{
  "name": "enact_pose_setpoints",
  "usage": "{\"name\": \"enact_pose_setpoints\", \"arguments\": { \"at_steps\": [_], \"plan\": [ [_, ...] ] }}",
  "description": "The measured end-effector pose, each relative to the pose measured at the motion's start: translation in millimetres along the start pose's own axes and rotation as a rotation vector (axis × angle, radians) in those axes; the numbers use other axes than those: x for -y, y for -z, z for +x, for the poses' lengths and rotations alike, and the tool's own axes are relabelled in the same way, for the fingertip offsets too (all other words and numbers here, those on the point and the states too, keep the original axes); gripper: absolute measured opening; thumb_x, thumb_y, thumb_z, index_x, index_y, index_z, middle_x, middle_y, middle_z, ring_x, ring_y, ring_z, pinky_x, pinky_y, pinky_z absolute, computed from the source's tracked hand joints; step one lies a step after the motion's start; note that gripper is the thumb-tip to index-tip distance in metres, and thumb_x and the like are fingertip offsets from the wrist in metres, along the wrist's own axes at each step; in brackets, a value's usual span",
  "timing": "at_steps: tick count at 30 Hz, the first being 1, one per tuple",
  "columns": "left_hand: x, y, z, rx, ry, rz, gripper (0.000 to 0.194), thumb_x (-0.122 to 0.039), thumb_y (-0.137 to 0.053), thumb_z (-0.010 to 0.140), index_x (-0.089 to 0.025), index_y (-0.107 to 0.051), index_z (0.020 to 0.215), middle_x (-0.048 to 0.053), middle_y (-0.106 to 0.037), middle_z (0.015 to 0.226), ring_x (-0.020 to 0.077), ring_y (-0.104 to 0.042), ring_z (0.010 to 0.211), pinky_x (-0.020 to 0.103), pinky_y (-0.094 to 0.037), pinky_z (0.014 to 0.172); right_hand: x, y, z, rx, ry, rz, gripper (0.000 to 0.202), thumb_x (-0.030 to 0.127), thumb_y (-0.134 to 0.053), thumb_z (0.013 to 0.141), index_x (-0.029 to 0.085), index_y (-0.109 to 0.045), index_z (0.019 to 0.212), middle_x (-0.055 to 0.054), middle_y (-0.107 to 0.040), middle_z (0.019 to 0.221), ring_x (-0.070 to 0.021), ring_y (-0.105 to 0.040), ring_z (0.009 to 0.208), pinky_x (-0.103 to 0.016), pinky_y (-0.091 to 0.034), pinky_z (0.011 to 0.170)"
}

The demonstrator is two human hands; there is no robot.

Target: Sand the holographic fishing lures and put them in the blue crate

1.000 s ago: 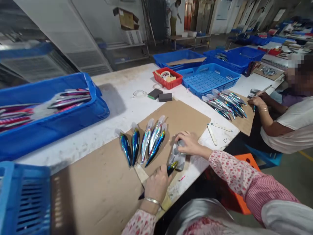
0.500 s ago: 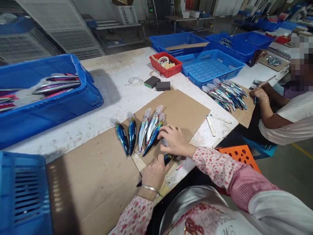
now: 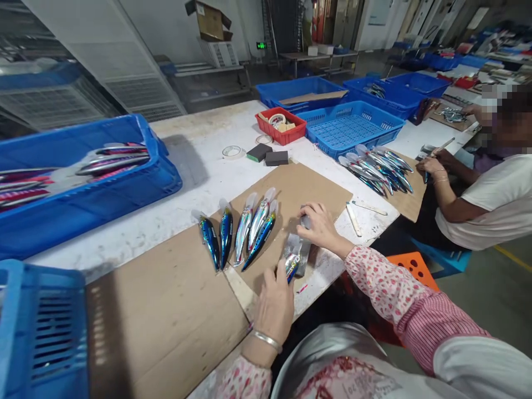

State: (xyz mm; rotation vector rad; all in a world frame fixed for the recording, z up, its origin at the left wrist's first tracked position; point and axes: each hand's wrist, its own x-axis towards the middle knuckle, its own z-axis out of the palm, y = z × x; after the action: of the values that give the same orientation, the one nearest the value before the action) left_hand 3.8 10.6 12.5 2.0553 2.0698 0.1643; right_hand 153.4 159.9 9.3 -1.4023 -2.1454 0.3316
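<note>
My left hand [image 3: 275, 305] is closed around a fishing lure [image 3: 292, 266] with a shiny blue and yellow body, its clear lip pointing away from me. The lure lies against a grey block [image 3: 305, 256] near the table edge. My right hand [image 3: 321, 226] is just beyond it, fingers curled on a small greyish piece [image 3: 305, 220] whose kind I cannot make out. Left of my hands, several finished-looking lures, among them a silver lure [image 3: 243, 228] and a blue lure [image 3: 260, 238], lie side by side on cardboard [image 3: 174, 299].
A blue crate [image 3: 160, 185] of pinkish lures stands left, another blue crate [image 3: 62, 277] nearer. Dark sanding blocks [image 3: 276, 159], a tape roll [image 3: 233, 152], a red basket [image 3: 286, 134] and a blue tray [image 3: 328, 145] stand beyond. A co-worker [image 3: 477, 194] sits right, near piled lures [image 3: 380, 169].
My right hand has moved right and away from my left hand. The held lure has swung so its lip end points forward, and the grey block beneath now shows. The camera view tilted up slightly.
</note>
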Motion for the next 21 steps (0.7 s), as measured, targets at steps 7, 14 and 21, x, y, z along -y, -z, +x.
{"name": "enact_pose_setpoints", "arguments": {
  "at_steps": [7,14,21],
  "plan": [
    [18.9,12.2,10.7,0.412,-0.037,-0.617,0.057,-0.025,-0.042,0.087,-0.021,-0.024,0.142,0.004,-0.064,0.093,0.0170,-0.066,0.079,0.031,-0.055,0.070,-8.5,1.5,-12.9,-0.043,-0.040,-0.012,0.025,0.028,-0.064,0.075,0.021,-0.062,0.098,-0.006,-0.055,0.122,-0.0270,-0.045,0.112,-0.040,-0.039,0.095],
    [7.6,8.6,17.4,0.355,-0.089,-0.486,0.056,-0.021,-0.040,0.086,-0.010,-0.029,0.139,0.014,-0.067,0.107,0.0250,-0.064,0.102,0.039,-0.050,0.088,7.0,-5.3,-34.9,-0.054,-0.122,0.012,0.027,0.026,-0.064,0.075,0.020,-0.061,0.101,-0.009,-0.052,0.125,-0.0275,-0.043,0.114,-0.041,-0.036,0.097],
    [-10.2,15.4,13.4,0.376,-0.081,-0.236,0.058,-0.021,-0.035,0.090,-0.001,-0.024,0.143,0.017,-0.071,0.096,0.0273,-0.067,0.090,0.036,-0.050,0.076,6.4,-6.2,-15.9,-0.018,-0.133,-0.032,0.022,0.028,-0.062,0.078,0.021,-0.061,0.099,-0.007,-0.054,0.123,-0.0276,-0.042,0.114,-0.042,-0.036,0.094]
  ]
}}
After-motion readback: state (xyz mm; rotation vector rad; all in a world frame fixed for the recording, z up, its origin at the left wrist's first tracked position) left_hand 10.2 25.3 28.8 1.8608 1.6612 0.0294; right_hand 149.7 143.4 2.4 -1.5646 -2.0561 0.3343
